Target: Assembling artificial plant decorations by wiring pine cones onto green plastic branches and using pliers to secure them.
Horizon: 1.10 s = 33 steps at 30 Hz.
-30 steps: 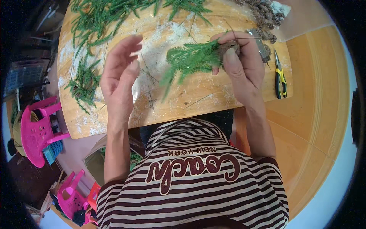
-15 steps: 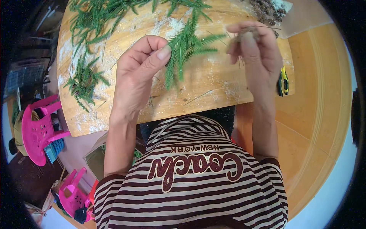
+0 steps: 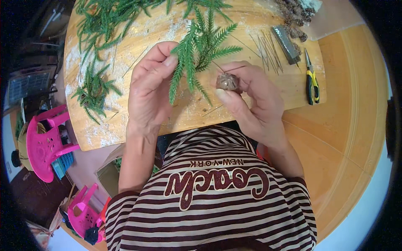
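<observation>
Between thumb and fingers, my left hand (image 3: 151, 83) pinches a green artificial pine sprig (image 3: 201, 52) held above the wooden table. My right hand (image 3: 257, 98) grips a small brown pine cone (image 3: 228, 81) just right of the sprig's lower needles. A thin dark wire sticks out by the cone. Cone and sprig look apart, with a narrow gap between them. Several thin wires (image 3: 270, 52) lie on the table beyond my right hand. Pliers with yellow and black handles (image 3: 312, 83) rest near the table's right edge.
White flakes dust the wooden table (image 3: 104, 136). Heaped green sprigs (image 3: 104, 25) cover its far left, and a small sprig cluster with a cone (image 3: 94, 92) lies below them. Brown pine cones (image 3: 295, 14) and a grey bundle (image 3: 287, 44) sit far right. Pink chairs (image 3: 44, 142) stand left.
My right hand has come left and nearer with the pine cone, uncovering the wires, grey bundle and pliers. The sprig in my left hand has shifted slightly left and turned.
</observation>
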Available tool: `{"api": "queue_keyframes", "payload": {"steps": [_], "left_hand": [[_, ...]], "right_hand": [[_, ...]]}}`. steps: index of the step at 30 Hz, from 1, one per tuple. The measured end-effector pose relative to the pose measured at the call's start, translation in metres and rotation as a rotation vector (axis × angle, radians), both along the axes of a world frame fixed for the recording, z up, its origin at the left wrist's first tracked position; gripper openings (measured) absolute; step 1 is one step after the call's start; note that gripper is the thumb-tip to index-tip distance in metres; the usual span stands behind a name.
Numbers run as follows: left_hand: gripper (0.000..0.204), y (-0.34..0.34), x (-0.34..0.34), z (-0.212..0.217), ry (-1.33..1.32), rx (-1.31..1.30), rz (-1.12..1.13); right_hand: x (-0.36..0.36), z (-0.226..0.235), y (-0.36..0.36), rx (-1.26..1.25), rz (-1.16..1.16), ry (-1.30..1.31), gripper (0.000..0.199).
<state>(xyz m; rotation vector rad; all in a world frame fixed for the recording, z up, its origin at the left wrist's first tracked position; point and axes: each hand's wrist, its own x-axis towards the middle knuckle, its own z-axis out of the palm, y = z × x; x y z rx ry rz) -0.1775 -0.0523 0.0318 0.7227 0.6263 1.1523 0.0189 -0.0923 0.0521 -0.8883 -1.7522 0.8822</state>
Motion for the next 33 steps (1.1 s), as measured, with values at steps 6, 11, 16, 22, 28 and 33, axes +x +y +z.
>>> {"api": "queue_keyframes", "payload": {"steps": [6, 11, 16, 22, 28, 33], "left_hand": [[0.021, -0.004, 0.005, 0.001, -0.173, -0.027, -0.054], [0.019, -0.011, 0.012, 0.012, -0.192, -0.118, 0.053], [0.019, -0.009, 0.01, 0.001, -0.134, -0.041, 0.087], [0.022, -0.012, 0.009, 0.003, -0.079, -0.004, 0.104], [0.028, -0.017, 0.023, 0.017, -0.016, -0.038, 0.131], [0.029, -0.013, 0.021, 0.005, 0.075, -0.017, 0.062]], "right_hand": [[-0.009, 0.003, 0.003, -0.089, -0.059, -0.018, 0.034], [-0.008, 0.01, 0.002, -0.063, -0.037, -0.141, 0.031], [-0.004, 0.003, 0.001, 0.028, -0.009, 0.059, 0.027], [-0.003, 0.013, 0.0, 0.099, -0.078, 0.084, 0.026], [-0.009, 0.008, 0.014, 0.308, -0.076, -0.108, 0.028], [0.007, -0.009, 0.007, 0.33, -0.133, -0.081, 0.031]]}}
